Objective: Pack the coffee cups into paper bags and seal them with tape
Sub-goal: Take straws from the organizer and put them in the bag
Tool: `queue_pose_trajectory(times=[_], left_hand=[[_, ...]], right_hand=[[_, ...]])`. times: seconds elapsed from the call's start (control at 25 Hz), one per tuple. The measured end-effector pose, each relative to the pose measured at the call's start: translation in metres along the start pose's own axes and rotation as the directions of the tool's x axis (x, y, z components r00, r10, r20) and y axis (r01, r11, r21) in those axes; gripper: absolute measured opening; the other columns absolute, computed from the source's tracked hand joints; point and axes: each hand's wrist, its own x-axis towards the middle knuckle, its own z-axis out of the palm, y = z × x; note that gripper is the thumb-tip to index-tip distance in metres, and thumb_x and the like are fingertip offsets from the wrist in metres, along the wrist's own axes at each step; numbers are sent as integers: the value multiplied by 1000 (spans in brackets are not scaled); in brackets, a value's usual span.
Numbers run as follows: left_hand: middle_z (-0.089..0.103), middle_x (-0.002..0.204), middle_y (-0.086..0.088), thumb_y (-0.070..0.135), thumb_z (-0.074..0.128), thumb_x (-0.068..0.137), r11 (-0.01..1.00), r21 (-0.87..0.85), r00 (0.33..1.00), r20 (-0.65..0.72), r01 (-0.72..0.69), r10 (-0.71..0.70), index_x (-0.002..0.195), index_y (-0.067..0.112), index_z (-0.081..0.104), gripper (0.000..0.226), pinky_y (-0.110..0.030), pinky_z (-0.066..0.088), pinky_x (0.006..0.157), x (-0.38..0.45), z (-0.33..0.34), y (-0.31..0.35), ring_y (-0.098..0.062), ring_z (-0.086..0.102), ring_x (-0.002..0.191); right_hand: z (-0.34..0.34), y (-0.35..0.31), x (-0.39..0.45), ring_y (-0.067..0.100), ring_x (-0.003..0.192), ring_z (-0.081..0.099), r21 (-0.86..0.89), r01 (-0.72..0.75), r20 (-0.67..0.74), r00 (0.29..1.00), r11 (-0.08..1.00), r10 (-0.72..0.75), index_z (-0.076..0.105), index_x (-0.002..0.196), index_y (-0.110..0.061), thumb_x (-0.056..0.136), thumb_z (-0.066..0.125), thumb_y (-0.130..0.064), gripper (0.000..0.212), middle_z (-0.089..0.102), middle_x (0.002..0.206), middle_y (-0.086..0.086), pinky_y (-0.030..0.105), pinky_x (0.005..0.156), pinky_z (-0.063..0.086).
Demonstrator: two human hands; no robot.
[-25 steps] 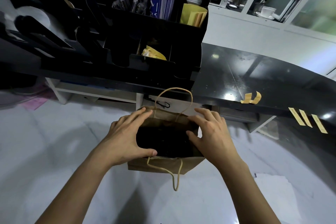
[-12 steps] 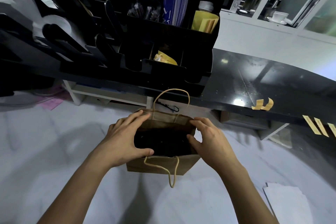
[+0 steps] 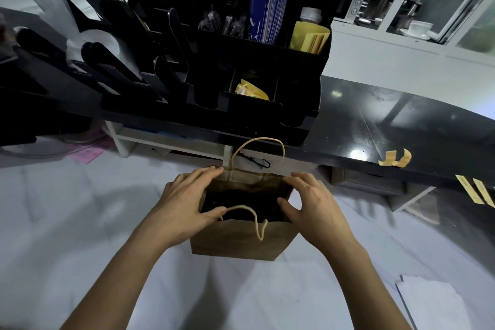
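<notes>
Your left hand: your left hand [image 3: 184, 205] grips the left side of the paper bag's mouth, fingers curled over the far left rim and the thumb hooked across the near rim.
Your right hand: your right hand [image 3: 313, 203] holds the right side of the same mouth, fingers bent over the far right corner and the thumb pressing in at the near edge.
Paper bag: the brown paper bag [image 3: 241, 244] stands upright between your hands, mouth open towards you; its inside is dark and you cannot tell what lies in it.
Handles: the near handle [image 3: 258, 225] droops over the near rim and hangs down the front face; the far handle [image 3: 258, 147] stands up in an arch above the far rim.
Surface: the bag is over a pale grey surface [image 3: 80, 222]; whether it rests on it or is held just off it cannot be told.
Counter: a glossy black counter [image 3: 401, 126] runs across beyond the bag.
Tape: short strips of tan tape [image 3: 396, 158] are stuck near the counter's front edge to your right, with more tape strips [image 3: 475, 191] further right.
Organiser: a black organiser [image 3: 241, 69] sits on the counter above the bag, holding blue cards [image 3: 267, 15] and yellow sleeves [image 3: 310, 37].
Paper: a white sheet [image 3: 434, 303] lies at the lower right, well apart from the bag.
</notes>
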Motion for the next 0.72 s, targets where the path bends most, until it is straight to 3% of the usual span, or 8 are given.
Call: queue_pose_trajectory(times=[0.16, 0.32, 0.56, 0.72], left_hand=[[42, 143, 22, 47, 63, 92, 999, -5, 998, -52, -43, 42, 146, 47, 33, 61, -38, 37, 106, 1, -6, 2, -10, 31, 134], [42, 127, 30, 44, 59, 95, 997, 7, 991, -104, -80, 80, 140, 46, 42, 48, -30, 35, 103, 4, -15, 11, -5, 33, 129], [37, 130, 33, 46, 52, 98, 988, 23, 974, -165, -154, 156, 142, 45, 42, 46, -25, 31, 106, 8, -38, 32, 2, 28, 132], [40, 128, 33, 45, 53, 97, 977, 23, 955, -211, -210, 210, 141, 44, 44, 45, -25, 32, 106, 13, -53, 44, 5, 29, 130]], right_hand=[[-8, -1, 2, 16, 132, 44, 5, 31, -58, 998, 1000, -30, 52, 144, -31, 99, 58, -45, 48, 47, 148, -10, 33, 108, 41], [-20, -7, 5, 11, 130, 45, 46, 70, -135, 989, 996, -64, 53, 142, -35, 99, 58, -44, 44, 52, 143, -15, 30, 107, 42], [-41, -20, 12, 6, 126, 49, 91, 108, -238, 968, 990, -84, 54, 139, -34, 99, 56, -40, 41, 56, 137, -18, 18, 97, 35], [-55, -27, 18, 6, 124, 51, 118, 144, -291, 951, 983, -104, 55, 139, -33, 99, 58, -40, 41, 58, 133, -17, 22, 100, 41]])
